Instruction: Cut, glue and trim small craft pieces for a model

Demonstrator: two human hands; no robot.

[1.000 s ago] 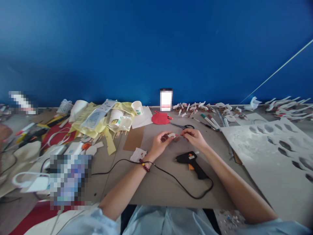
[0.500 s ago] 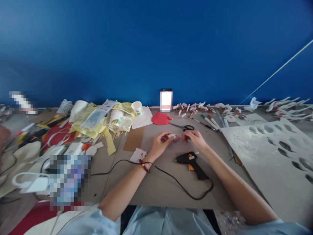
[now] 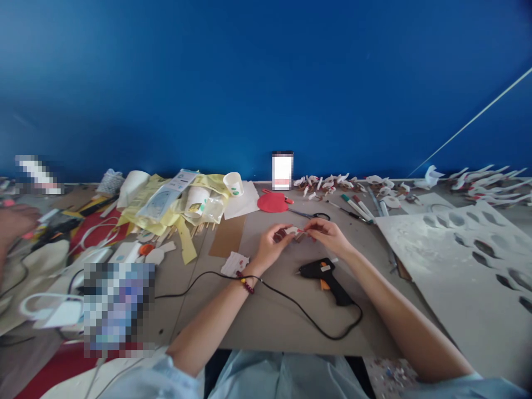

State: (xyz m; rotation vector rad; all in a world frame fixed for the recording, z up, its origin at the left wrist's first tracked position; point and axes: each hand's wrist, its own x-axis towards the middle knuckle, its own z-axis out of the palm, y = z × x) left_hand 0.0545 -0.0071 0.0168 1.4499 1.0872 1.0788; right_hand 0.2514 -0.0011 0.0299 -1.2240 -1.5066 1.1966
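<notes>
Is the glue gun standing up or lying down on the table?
Lying down. The glue gun rests on its side on the table, with its nozzle pointing left and its handle flat against the surface.

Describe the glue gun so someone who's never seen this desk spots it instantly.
Start at the brown cardboard sheet in front of the person. Just nearer than the right hand, which with the left hand pinches a small craft piece, lies the glue gun. Nothing else there is black, pistol-shaped, with orange trigger and trailing cord.
</notes>
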